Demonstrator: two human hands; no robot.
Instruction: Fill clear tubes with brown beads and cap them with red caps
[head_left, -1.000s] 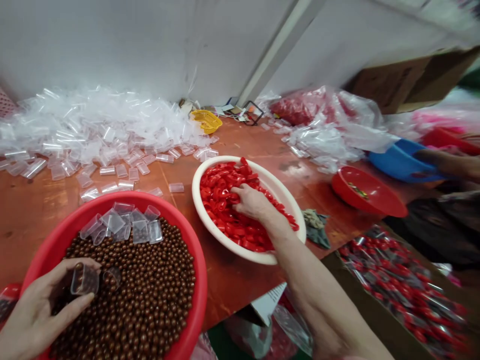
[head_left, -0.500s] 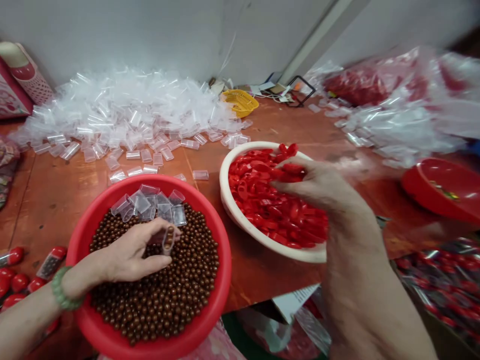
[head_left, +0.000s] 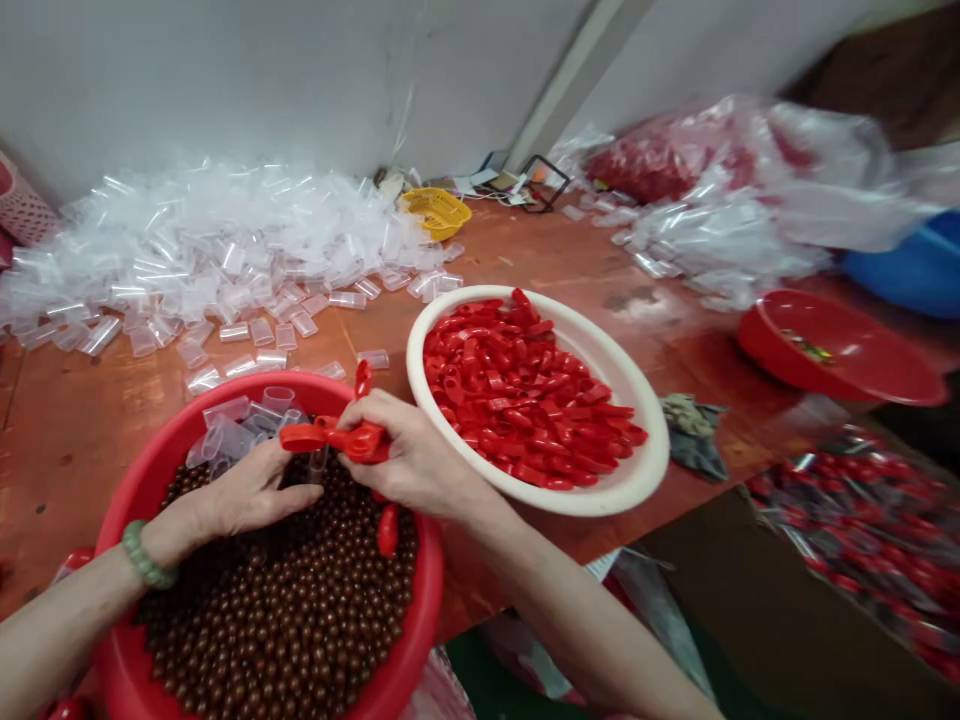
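Note:
Over a red basin [head_left: 433,590] of brown balls [head_left: 292,610], my left hand [head_left: 251,490] grips a clear plastic tube [head_left: 318,464] between thumb and fingers. Close to its right, my right hand [head_left: 401,450] is closed on several red plastic caps [head_left: 365,441]. One of those caps reaches over the tube's top and hides it. A red piece [head_left: 388,530] shows below my right hand, above the balls. More clear tubes [head_left: 232,440] lie at the basin's back. The white basin [head_left: 652,440] to the right holds many red caps [head_left: 517,390].
Clear tubes [head_left: 202,240] are heaped along the wall, beside a yellow basket [head_left: 436,213]. On the right are a red bowl [head_left: 840,350], a grey cloth [head_left: 694,445], plastic bags [head_left: 750,180], a blue bowl [head_left: 911,265] and a box of filled red-capped pieces [head_left: 870,540].
My right hand has moved left from the white basin to my left hand, bringing several red caps. The view has shifted to the right.

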